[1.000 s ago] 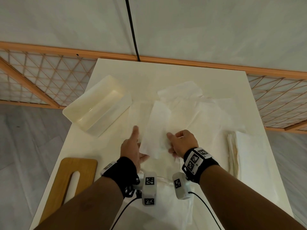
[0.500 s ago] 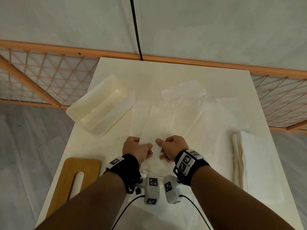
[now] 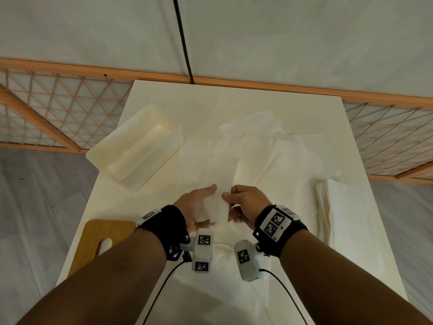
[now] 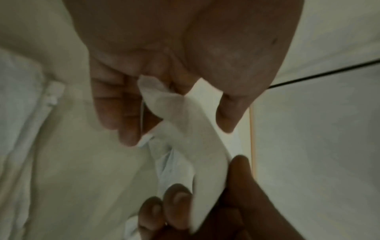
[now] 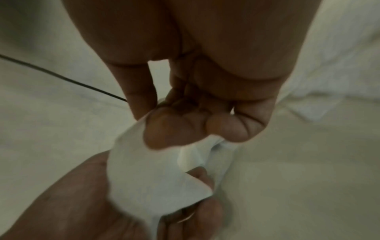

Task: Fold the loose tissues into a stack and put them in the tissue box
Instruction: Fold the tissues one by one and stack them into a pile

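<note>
Thin white folded tissue (image 3: 214, 208) raised above the white table's (image 3: 150, 205) near middle, left hand (image 3: 195, 207) cradling it on loosely curved fingers (image 4: 115, 104) with thumb on top, right hand (image 3: 246, 202) pinching its other edge between thumb and curled fingers (image 5: 162, 128)

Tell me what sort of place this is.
Probably a staged recording spot indoors: a plain white table against a bare wall, wooden lattice panels either side, grey plank flooring, and marker-tagged wrist cameras.

My white table (image 3: 234, 99) butts against a pale wall (image 3: 281, 36) with an orange wooden rail (image 3: 70, 69); lattice panels (image 3: 58, 106) flank it, grey plank floor (image 3: 35, 195) below, a black cable (image 3: 182, 38) hanging.
</note>
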`<state>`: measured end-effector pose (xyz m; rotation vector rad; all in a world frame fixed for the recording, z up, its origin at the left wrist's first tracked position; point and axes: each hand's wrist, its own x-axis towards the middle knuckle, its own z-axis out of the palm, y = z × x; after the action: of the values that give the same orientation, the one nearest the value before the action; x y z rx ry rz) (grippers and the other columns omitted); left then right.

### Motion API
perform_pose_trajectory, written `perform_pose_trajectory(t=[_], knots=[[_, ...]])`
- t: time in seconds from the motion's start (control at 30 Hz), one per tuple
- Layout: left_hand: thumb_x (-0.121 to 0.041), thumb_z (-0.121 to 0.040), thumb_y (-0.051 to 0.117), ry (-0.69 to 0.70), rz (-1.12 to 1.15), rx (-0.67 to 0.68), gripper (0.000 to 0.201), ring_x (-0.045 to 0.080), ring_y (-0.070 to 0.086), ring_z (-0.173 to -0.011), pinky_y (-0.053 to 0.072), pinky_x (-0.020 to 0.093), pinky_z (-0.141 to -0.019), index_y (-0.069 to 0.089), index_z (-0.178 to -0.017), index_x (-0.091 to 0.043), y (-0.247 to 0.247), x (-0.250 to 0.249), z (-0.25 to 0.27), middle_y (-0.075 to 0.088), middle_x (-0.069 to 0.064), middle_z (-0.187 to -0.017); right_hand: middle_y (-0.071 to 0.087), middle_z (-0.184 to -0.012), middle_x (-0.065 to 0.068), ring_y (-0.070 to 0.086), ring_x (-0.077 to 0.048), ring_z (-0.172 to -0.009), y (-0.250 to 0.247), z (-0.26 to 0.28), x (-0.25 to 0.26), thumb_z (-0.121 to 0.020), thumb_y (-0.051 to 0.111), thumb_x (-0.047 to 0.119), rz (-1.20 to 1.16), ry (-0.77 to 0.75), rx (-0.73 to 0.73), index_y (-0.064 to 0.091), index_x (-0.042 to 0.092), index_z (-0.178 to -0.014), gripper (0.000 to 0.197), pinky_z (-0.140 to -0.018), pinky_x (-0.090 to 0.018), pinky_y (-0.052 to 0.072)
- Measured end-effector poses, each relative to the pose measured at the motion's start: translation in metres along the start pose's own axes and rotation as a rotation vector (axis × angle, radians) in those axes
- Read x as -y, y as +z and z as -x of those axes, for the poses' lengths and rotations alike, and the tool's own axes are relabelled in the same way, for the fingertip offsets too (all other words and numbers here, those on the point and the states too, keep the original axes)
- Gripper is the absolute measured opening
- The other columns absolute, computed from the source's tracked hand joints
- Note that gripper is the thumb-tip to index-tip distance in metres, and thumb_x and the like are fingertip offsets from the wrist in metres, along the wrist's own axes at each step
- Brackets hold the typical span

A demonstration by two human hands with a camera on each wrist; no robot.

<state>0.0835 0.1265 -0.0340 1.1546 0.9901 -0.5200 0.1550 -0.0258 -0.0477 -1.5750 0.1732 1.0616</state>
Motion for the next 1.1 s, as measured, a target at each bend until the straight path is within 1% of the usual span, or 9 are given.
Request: perform_pose_trajectory(t=[0.07, 0.23, 0.33, 0.4, 0.53, 0.6, 0.7, 0.97, 1.1], knots=[[-0.045, -0.097, 0.063, 0.008, 0.059, 0.104, 0.046, 0.023, 0.074, -0.069, 0.054, 0.026, -0.049, 0.07, -0.116, -0.004, 0.005, 0.005, 0.004, 0.077, 0.011, -0.093, 0.06, -0.071, -0.011, 0.058, -0.021, -0.051, -0.012, 0.004, -0.004, -0.083, 0.077, 0.014, 0.047, 0.037, 0.088, 0.058, 0.009, -0.084, 0.02, -0.057, -0.032, 0.043], [-0.014, -0.089, 0.072, 0.15, 0.111, 0.158, 0.042, 0.03, 0.073, -0.103, 0.06, 0.035, -0.072, 0.064, -0.129, -0.003, 0.014, 0.021, -0.006, 0.073, 0.016, -0.121, 0.065, -0.085, -0.018, 0.065, -0.026, -0.067, -0.038, 0.022, -0.01, -0.068, 0.088, 0.03, 0.021, 0.076, 0.254, 0.066, 0.006, -0.089, 0.039, -0.069, -0.036, 0.055], [-0.002, -0.087, 0.072, 0.285, 0.069, 0.248, 0.045, 0.036, 0.069, -0.112, 0.059, 0.045, -0.088, 0.061, -0.131, -0.002, 0.017, 0.022, -0.002, 0.072, 0.017, -0.122, 0.072, -0.077, -0.011, 0.07, -0.027, -0.063, -0.056, 0.031, 0.001, -0.09, 0.066, 0.058, 0.095, 0.049, -0.075, 0.069, 0.008, -0.075, 0.053, -0.064, -0.035, 0.051], [0.0, -0.083, 0.076, 0.308, -0.129, 0.418, 0.048, 0.033, 0.07, -0.109, 0.059, 0.043, -0.087, 0.061, -0.128, -0.002, 0.017, 0.02, 0.008, 0.073, 0.015, -0.12, 0.071, -0.072, -0.01, 0.069, -0.026, -0.059, -0.075, 0.03, 0.007, -0.095, 0.06, 0.057, 0.139, 0.015, -0.399, 0.066, 0.007, -0.075, 0.054, -0.059, -0.036, 0.055], [-0.016, -0.08, 0.086, 0.298, -1.092, 0.619, 0.035, 0.009, 0.069, -0.088, 0.052, 0.021, -0.075, 0.066, -0.109, -0.018, 0.024, 0.021, 0.02, 0.073, -0.009, -0.1, 0.072, -0.073, -0.009, 0.076, -0.03, -0.072, -0.102, 0.027, 0.011, -0.092, 0.07, 0.034, 0.246, 0.042, -0.595, 0.063, 0.006, -0.086, 0.029, -0.073, -0.047, 0.065], [-0.024, -0.08, 0.086, 0.289, -1.456, 0.573, 0.041, 0.014, 0.065, -0.099, 0.051, 0.025, -0.084, 0.066, -0.115, -0.019, 0.03, 0.025, 0.022, 0.07, -0.007, -0.113, 0.074, -0.076, -0.009, 0.076, -0.029, -0.069, -0.105, 0.025, 0.012, -0.09, 0.071, 0.034, 0.292, 0.065, -0.612, 0.058, 0.009, -0.082, 0.03, -0.072, -0.048, 0.065], [-0.025, -0.082, 0.084, 0.314, -1.643, 0.485, 0.054, 0.022, 0.057, -0.121, 0.043, 0.028, -0.094, 0.061, -0.131, -0.016, 0.031, 0.032, 0.023, 0.06, -0.001, -0.132, 0.072, -0.087, -0.01, 0.075, -0.03, -0.071, -0.102, 0.021, 0.015, -0.088, 0.075, 0.038, 0.269, 0.105, -0.596, 0.054, 0.011, -0.084, 0.034, -0.074, -0.049, 0.065], [-0.026, -0.086, 0.081, 0.332, -1.711, 0.398, 0.056, 0.022, 0.056, -0.12, 0.042, 0.031, -0.093, 0.056, -0.136, -0.019, 0.027, 0.028, 0.023, 0.058, 0.0, -0.134, 0.072, -0.079, -0.009, 0.075, -0.033, -0.068, -0.103, 0.002, 0.011, -0.081, 0.077, 0.047, 0.456, 0.148, -0.629, 0.061, 0.007, -0.086, 0.043, -0.075, -0.047, 0.064], [-0.045, -0.083, 0.08, 0.34, -1.807, 0.272, 0.059, 0.024, 0.057, -0.112, 0.042, 0.031, -0.085, 0.052, -0.13, -0.022, 0.026, 0.029, 0.024, 0.057, 0.0, -0.125, 0.067, -0.087, -0.003, 0.067, -0.027, -0.079, -0.108, -0.003, 0.01, -0.085, 0.076, 0.046, 0.509, 0.169, -0.646, 0.063, 0.002, -0.11, 0.053, -0.077, -0.034, 0.056]])
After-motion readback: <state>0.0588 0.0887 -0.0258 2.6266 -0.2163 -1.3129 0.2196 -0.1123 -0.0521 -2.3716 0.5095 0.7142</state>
